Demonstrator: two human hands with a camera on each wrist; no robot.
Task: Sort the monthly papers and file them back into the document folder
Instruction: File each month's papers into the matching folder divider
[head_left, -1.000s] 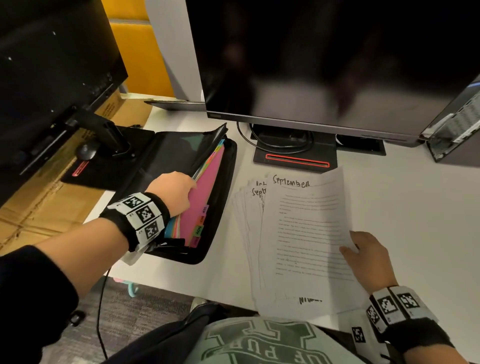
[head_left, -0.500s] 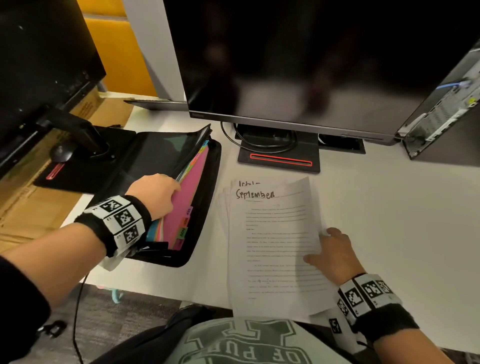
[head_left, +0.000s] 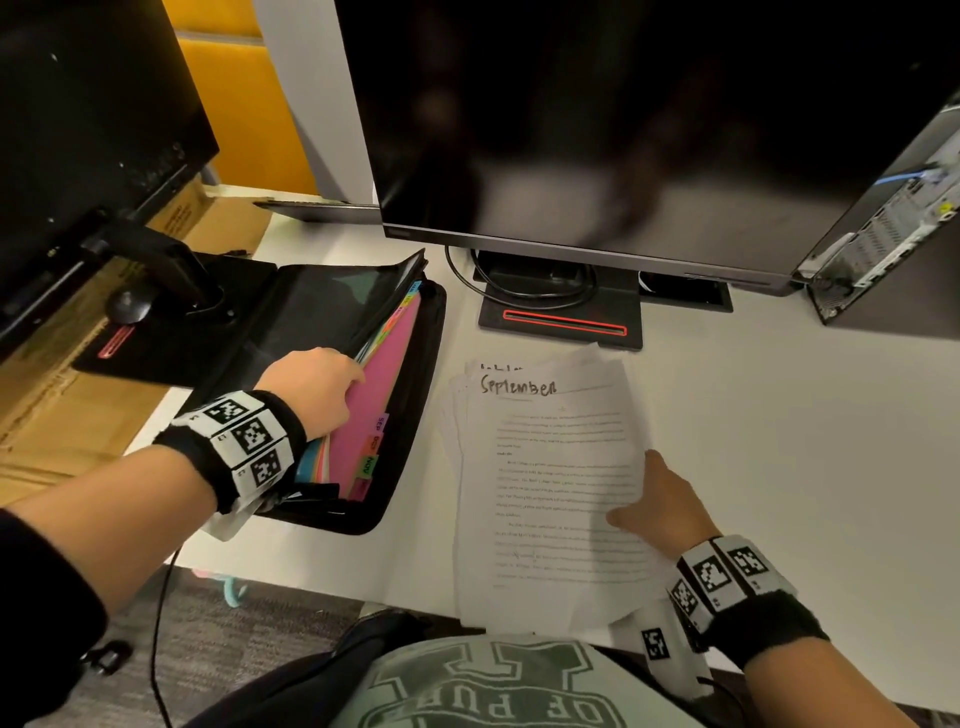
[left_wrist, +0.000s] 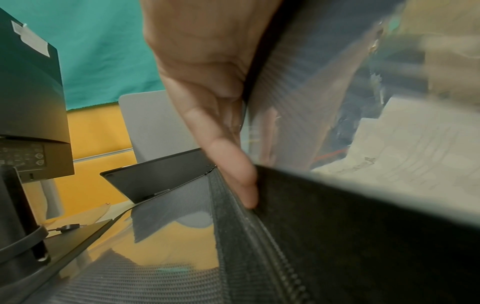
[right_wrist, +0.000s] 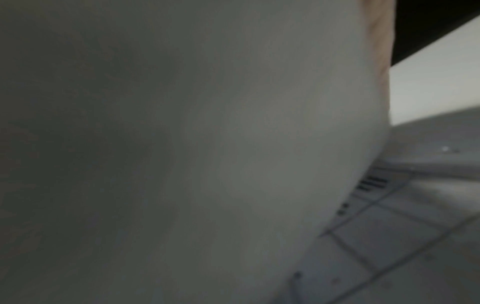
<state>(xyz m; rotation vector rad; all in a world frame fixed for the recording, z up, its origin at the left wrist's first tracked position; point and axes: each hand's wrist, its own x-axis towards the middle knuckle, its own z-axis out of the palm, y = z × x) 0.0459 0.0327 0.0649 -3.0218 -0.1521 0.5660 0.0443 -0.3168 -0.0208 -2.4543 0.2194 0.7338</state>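
A black zip document folder (head_left: 423, 395) lies open at the desk's left, with coloured dividers, a pink one (head_left: 384, 384) on top, and month tabs (head_left: 381, 422). My left hand (head_left: 311, 384) reaches between the dividers; its thumb (left_wrist: 228, 168) presses the black cover (left_wrist: 363, 236) while the fingers show dimly behind a translucent divider (left_wrist: 298, 102). To the right lies a fanned stack of printed papers (head_left: 457, 415), the top sheet (head_left: 550, 467) headed "September". My right hand (head_left: 670, 504) pinches that sheet's right edge, thumb on top. The bowed sheet (right_wrist: 207, 144) fills the right wrist view.
A large dark monitor (head_left: 597, 130) on a red-striped stand (head_left: 561, 322) is behind the papers. A second monitor (head_left: 78, 130) with its base (head_left: 156, 332) crowds the folder's left. A computer case (head_left: 893, 234) stands at right. White desk (head_left: 779, 441) stretches right of the papers.
My right hand has slid up the September sheet's right edge and drawn the sheet slightly left, towards me. My left hand has stayed inside the folder.
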